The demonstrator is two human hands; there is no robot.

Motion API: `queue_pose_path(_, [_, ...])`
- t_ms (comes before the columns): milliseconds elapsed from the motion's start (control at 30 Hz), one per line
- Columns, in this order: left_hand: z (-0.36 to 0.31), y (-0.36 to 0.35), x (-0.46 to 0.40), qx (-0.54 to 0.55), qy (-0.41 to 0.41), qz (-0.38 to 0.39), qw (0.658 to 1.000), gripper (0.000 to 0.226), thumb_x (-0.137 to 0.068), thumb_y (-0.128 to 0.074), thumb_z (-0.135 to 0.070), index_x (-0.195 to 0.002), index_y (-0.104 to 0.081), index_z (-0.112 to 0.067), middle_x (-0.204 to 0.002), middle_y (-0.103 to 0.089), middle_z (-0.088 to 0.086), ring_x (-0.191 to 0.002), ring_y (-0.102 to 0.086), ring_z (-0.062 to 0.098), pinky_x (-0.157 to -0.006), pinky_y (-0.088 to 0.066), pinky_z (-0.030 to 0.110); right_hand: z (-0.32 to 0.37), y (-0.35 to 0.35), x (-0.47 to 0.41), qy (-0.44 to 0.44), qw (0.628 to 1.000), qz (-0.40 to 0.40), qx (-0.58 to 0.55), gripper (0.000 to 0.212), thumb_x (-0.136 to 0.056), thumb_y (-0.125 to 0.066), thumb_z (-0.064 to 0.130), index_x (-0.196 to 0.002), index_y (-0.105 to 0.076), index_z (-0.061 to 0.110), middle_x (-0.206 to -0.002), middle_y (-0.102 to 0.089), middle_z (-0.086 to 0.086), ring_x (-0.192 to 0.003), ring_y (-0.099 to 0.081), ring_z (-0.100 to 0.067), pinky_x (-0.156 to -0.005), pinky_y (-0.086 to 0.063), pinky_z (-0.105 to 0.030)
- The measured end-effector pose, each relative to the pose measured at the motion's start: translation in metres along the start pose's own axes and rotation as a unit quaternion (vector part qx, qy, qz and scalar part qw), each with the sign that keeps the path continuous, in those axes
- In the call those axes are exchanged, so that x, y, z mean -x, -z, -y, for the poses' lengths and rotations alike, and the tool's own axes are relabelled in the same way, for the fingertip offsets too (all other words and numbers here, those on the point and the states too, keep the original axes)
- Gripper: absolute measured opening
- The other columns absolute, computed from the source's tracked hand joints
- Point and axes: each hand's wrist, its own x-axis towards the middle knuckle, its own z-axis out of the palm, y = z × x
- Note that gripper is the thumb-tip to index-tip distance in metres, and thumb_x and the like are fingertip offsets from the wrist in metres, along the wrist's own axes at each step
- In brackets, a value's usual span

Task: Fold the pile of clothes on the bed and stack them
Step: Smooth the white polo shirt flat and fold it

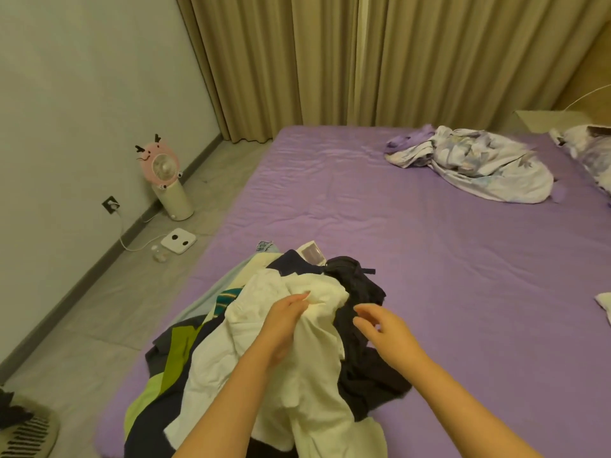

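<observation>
Clothes pile [297, 342] lying on bed [429, 259] at near left; both hands [284, 328] hovering over it. Bedding [479, 163] sitting far right. Fan [165, 180], scale [178, 240] standing on floor left of bed.

Wide bed [413, 259] under a wrinkled purple sheet, filling the centre and right of the frame. Heaped at its near left edge, a pile of clothes [264, 342]: white garment [307, 375] on top, dark pieces [363, 368] to the right, green-and-navy fabric [165, 368] spilling toward the lower left. Crumpled at the upper right, a pale floral quilt [479, 163]. At the right edge, a small white cloth [603, 304]. On the grey floor [115, 309] at left: a pink animal-shaped fan [167, 180], a white scale [178, 240], a small clear jar [159, 253].
</observation>
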Motion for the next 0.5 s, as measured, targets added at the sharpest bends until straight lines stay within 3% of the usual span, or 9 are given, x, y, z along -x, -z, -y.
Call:
queue_pose_path(100, [-0.037,-0.015,0.026,0.093,-0.056,0.050,0.993,0.034,-0.077,-0.055,-0.019,-0.104,-0.068,-0.003,-0.114,-0.063,0.017,-0.104,-0.058,0.030,-0.087,-0.047,0.040,0.009,0.044,-0.001,-0.017,0.990,-0.059,-0.129,0.052,-0.093,-0.053,0.043,-0.139,-0.042,0.023,-0.133,-0.046,0.008,-0.123,-0.045,-0.010,-0.094,-0.036,-0.022])
queue_pose_path(167, [-0.065,-0.026,0.044,0.168,-0.097,0.090,0.977,0.027,-0.085,-0.046,-0.009,-0.096,-0.069,0.001,-0.105,-0.066,0.019,-0.096,-0.062,0.027,-0.079,-0.052,0.034,0.014,0.075,0.001,-0.026,0.976,-0.059,-0.210,0.066,-0.086,-0.052,0.056,-0.143,-0.034,0.029,-0.133,-0.041,0.011,-0.125,-0.042,-0.010,-0.098,-0.036,-0.027])
queue_pose_path(233, [-0.092,-0.040,0.060,0.217,-0.120,0.126,0.960,0.032,-0.092,-0.037,-0.004,-0.101,-0.067,0.003,-0.108,-0.066,0.019,-0.098,-0.063,0.027,-0.085,-0.051,0.037,0.019,0.103,0.007,-0.023,0.960,-0.043,-0.275,0.079,-0.076,-0.049,0.068,-0.144,-0.031,0.033,-0.133,-0.040,0.014,-0.125,-0.045,-0.012,-0.102,-0.040,-0.034])
queue_pose_path(300, [-0.115,-0.055,0.073,0.233,-0.134,0.154,0.951,0.034,-0.093,-0.035,-0.006,-0.108,-0.063,0.004,-0.109,-0.065,0.020,-0.100,-0.061,0.028,-0.091,-0.046,0.041,0.026,0.131,0.015,-0.001,0.945,-0.020,-0.327,0.082,-0.069,-0.054,0.069,-0.141,-0.036,0.035,-0.126,-0.047,0.018,-0.113,-0.053,-0.008,-0.092,-0.049,-0.033])
queue_pose_path(400, [-0.140,-0.078,0.087,0.227,-0.155,0.162,0.948,0.029,-0.092,-0.037,-0.008,-0.100,-0.065,0.000,-0.100,-0.067,0.016,-0.094,-0.062,0.026,-0.086,-0.048,0.039,0.030,0.170,0.028,0.067,0.925,-0.001,-0.375,0.046,-0.078,-0.071,0.039,-0.120,-0.060,0.023,-0.091,-0.067,0.007,-0.077,-0.066,-0.010,-0.066,-0.054,-0.026])
queue_pose_path(500, [-0.149,-0.098,0.100,0.178,-0.168,0.154,0.957,0.026,-0.095,-0.038,-0.011,-0.096,-0.063,-0.004,-0.096,-0.066,0.014,-0.088,-0.061,0.025,-0.079,-0.048,0.038,0.032,0.210,0.043,0.118,0.909,-0.042,-0.397,0.019,-0.085,-0.067,0.012,-0.104,-0.067,0.013,-0.082,-0.070,-0.001,-0.070,-0.064,-0.012,-0.060,-0.051,-0.023])
